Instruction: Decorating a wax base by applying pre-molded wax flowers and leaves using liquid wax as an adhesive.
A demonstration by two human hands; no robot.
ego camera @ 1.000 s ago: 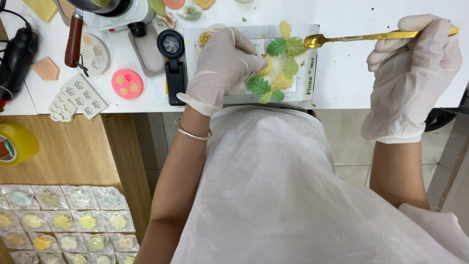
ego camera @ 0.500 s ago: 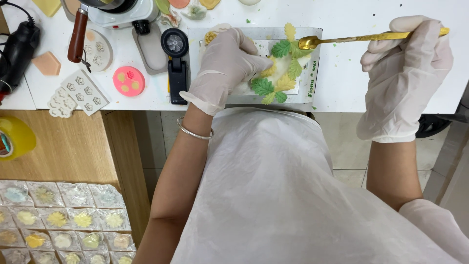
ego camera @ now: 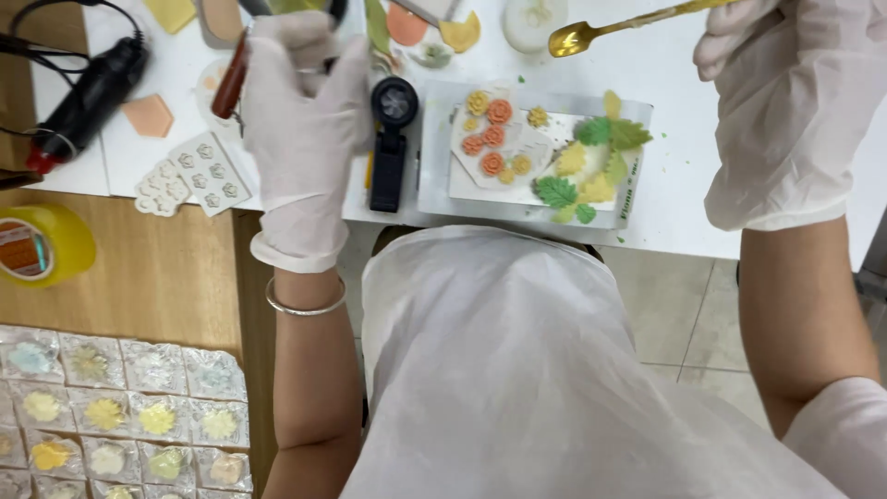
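Seen from above, a person in a white apron (ego camera: 554, 370) stands at a white table (ego camera: 665, 222), both hands in white gloves. Nearest, at lower left, small moulded flowers wrapped in clear packets (ego camera: 120, 416) lie in rows on a wooden surface, with a yellow tape roll (ego camera: 42, 242) beyond them. The left hand (ego camera: 300, 120), a silver bangle (ego camera: 305, 300) on its wrist, reaches over the table's near edge and appears to close its fingers around a brown handle (ego camera: 231, 79); the exact grip is blurred. Beside it on the left lies a white flower mould (ego camera: 189, 176), on the right a black loupe (ego camera: 391, 139). Right of the loupe, a grey tray (ego camera: 434, 176) holds orange and yellow flowers (ego camera: 494, 139) and green and yellow leaves (ego camera: 591, 162). The right hand (ego camera: 795, 102) is clenched on the handle of a gold spoon (ego camera: 573, 39), whose bowl hovers above the tray's far edge. Farther left, a black tool with a cable (ego camera: 88, 97) rests on the table
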